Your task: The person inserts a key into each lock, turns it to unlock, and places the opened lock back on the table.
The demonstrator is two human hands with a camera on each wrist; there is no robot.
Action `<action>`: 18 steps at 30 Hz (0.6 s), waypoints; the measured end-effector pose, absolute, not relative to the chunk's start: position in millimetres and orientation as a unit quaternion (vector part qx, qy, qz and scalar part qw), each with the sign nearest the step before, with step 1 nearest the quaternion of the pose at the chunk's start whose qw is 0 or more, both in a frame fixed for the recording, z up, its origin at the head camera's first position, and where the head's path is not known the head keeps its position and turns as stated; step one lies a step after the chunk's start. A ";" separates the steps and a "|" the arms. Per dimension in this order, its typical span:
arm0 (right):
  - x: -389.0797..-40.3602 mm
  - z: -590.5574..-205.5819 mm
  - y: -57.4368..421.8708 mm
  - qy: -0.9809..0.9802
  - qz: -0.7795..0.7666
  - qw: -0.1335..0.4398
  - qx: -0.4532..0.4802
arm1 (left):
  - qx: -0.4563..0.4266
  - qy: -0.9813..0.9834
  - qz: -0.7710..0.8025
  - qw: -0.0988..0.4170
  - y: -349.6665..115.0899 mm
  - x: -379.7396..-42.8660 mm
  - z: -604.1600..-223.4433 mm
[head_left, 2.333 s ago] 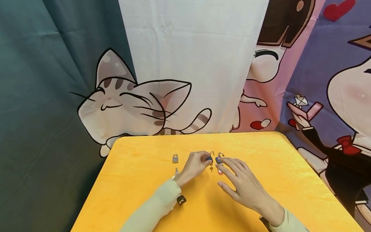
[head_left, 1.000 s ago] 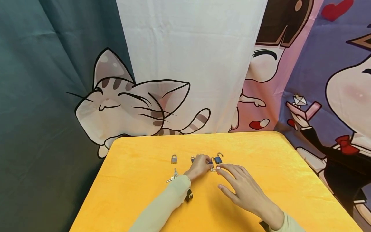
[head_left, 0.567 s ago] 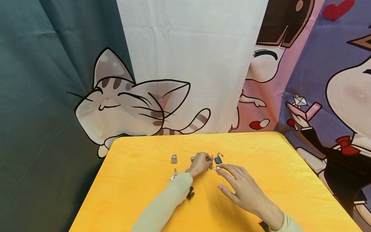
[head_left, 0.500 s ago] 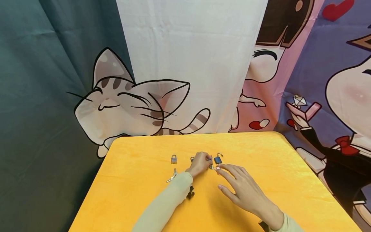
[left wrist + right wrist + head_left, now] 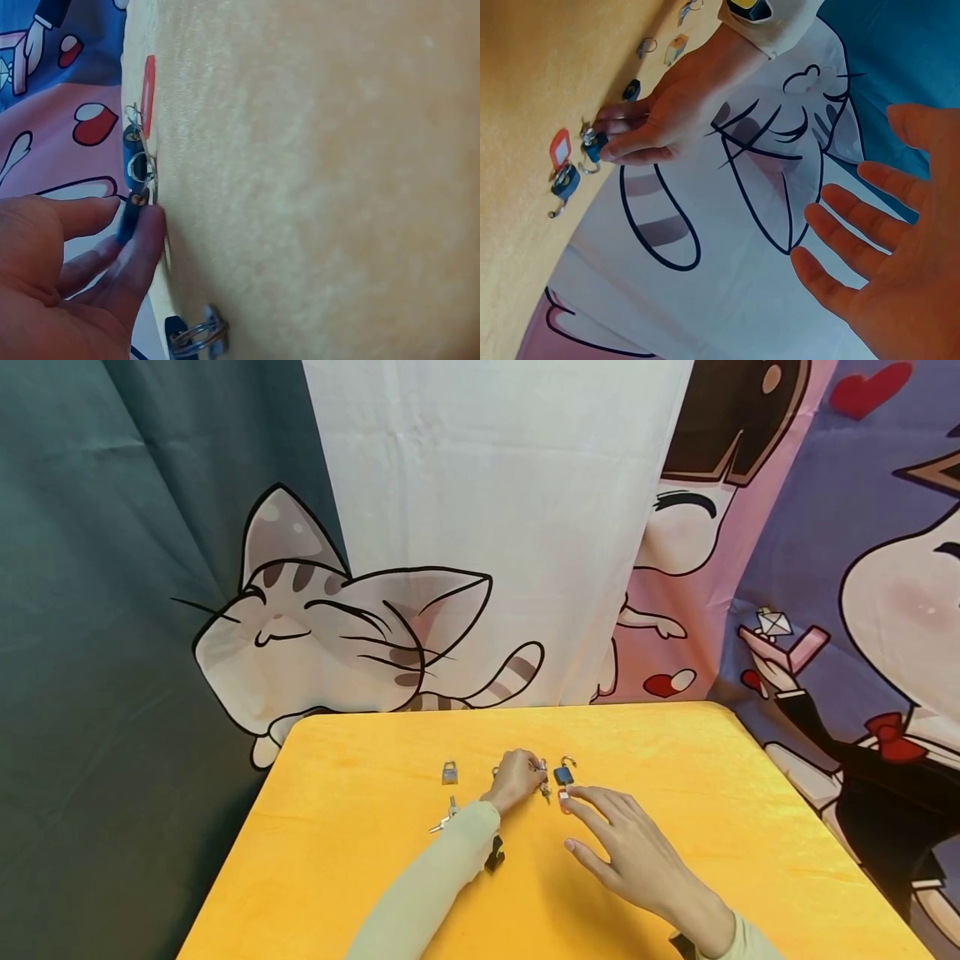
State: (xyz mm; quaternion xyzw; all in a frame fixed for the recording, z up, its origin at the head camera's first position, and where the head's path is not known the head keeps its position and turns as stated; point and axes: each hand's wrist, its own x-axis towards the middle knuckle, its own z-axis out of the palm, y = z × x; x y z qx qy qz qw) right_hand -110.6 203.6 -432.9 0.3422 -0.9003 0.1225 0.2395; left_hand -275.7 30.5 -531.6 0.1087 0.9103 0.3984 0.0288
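Note:
With thumb and fingertips my left hand pinches a small blue padlock. A ring of keys shows at its near end, and the fingers hide part of its body. Just to its right another blue padlock lies with its shackle swung open; a red-edged key tag lies at its key end. My right hand hovers palm down to the right with fingers spread, its fingertips overlapping the tag in the head view. Nothing is in its grasp.
On the yellow table, a silver-grey padlock lies at left with keys below it. One more padlock sits partly behind my left hand. A cartoon-printed curtain hangs beyond the table's far edge.
My left hand has shifted slightly with the padlock, and its keys have swung. Earlier, the right fingers touched the other blue padlock; they are now off it, nearer the tag.

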 end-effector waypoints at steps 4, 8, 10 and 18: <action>-110.6 -432.4 203.2 -0.900 0.121 0.241 0.342 | 0.097 0.919 0.382 0.026 28.6 -274.0 -527.0; -110.5 -432.0 203.2 -0.901 0.118 0.238 0.343 | 0.100 0.922 0.374 0.027 26.4 -272.0 -521.5; -110.7 -431.4 203.3 -0.901 0.117 0.238 0.344 | 0.112 0.919 0.376 0.028 25.2 -271.1 -518.3; -112.1 -424.6 204.2 -0.900 0.121 0.242 0.343 | 0.149 0.925 0.351 -0.001 16.4 -265.3 -497.2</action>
